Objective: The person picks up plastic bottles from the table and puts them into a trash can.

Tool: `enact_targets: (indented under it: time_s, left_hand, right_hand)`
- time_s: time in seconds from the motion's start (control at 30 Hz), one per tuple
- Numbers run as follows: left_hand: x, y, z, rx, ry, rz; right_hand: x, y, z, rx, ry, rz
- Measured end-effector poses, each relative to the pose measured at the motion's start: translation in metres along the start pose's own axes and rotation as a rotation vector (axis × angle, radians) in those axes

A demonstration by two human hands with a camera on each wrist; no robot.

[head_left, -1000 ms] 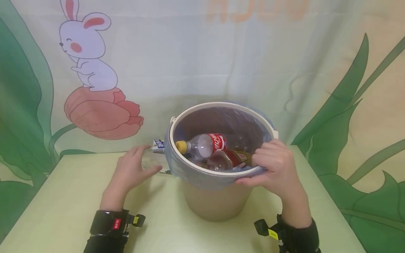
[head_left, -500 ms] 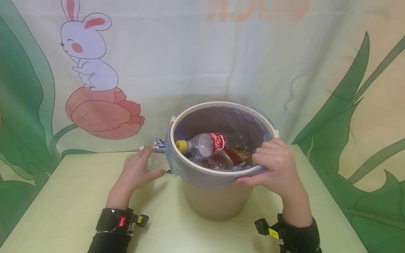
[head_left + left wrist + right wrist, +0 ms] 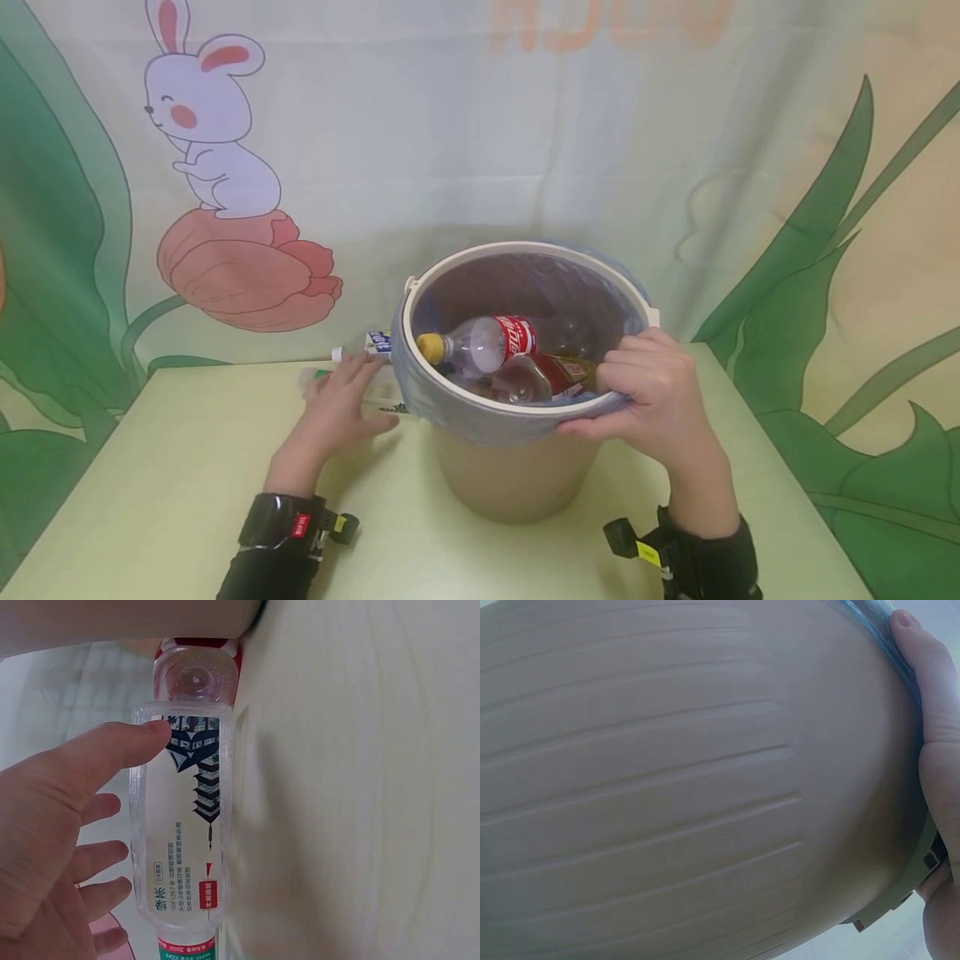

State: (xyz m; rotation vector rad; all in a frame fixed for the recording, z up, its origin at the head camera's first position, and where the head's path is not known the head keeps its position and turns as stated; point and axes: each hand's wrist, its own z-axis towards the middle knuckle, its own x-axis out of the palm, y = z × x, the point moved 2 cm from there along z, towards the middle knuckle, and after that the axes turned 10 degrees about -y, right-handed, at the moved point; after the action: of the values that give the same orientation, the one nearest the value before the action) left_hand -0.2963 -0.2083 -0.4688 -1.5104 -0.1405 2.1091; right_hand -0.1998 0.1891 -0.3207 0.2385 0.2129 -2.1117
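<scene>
A beige trash bin (image 3: 513, 475) with a blue bag over its rim stands mid-table. My right hand (image 3: 656, 392) grips its right rim, thumb outside over the bag, fingers inside; the right wrist view shows that thumb (image 3: 930, 682) along the bag's edge. To the left of the bin, my left hand (image 3: 341, 412) reaches over a clear tea bottle (image 3: 184, 847) lying on its side. Its thumb (image 3: 124, 746) extends over the bottle's label, and its spread fingers (image 3: 97, 859) are along the far side. Another bottle (image 3: 378, 343) with a white cap and blue label lies behind.
Inside the bin lie a clear bottle (image 3: 480, 343) with a yellow cap and red label and a reddish-brown bottle (image 3: 525, 379). Close to the bin is another bottle's base (image 3: 196, 675). The pale table (image 3: 195, 500) meets a printed curtain (image 3: 420, 125) behind.
My left hand has shifted right and come over the tea bottle, showing the white cap behind and the bottle's cap end. My right hand stays on the bin rim.
</scene>
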Motion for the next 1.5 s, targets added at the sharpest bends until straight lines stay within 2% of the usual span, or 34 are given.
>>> enact_targets:
  time_s: [0.3, 0.63, 0.9, 1.1, 1.37, 1.5]
  left_hand:
    - [0.004, -0.005, 0.000, 0.015, 0.028, 0.042]
    - [0.001, -0.007, -0.001, 0.050, -0.052, 0.072]
    - [-0.004, -0.005, -0.002, -0.016, 0.001, 0.102]
    - [-0.007, -0.004, -0.003, -0.053, 0.017, 0.129]
    - [-0.010, 0.004, -0.003, -0.079, 0.065, 0.118]
    - [-0.005, 0.009, -0.003, -0.104, 0.113, 0.065]
  right_hand:
    - [0.000, 0.000, 0.000, 0.005, 0.005, -0.001]
    - [0.000, 0.000, 0.000, 0.003, 0.001, -0.003]
    - [0.000, 0.001, 0.000, 0.006, 0.001, -0.006]
    - [0.000, 0.001, 0.000, 0.009, 0.003, -0.006]
    - [0.000, 0.001, 0.001, 0.007, 0.001, 0.002]
    - [0.000, 0.001, 0.000, 0.011, 0.003, 0.002]
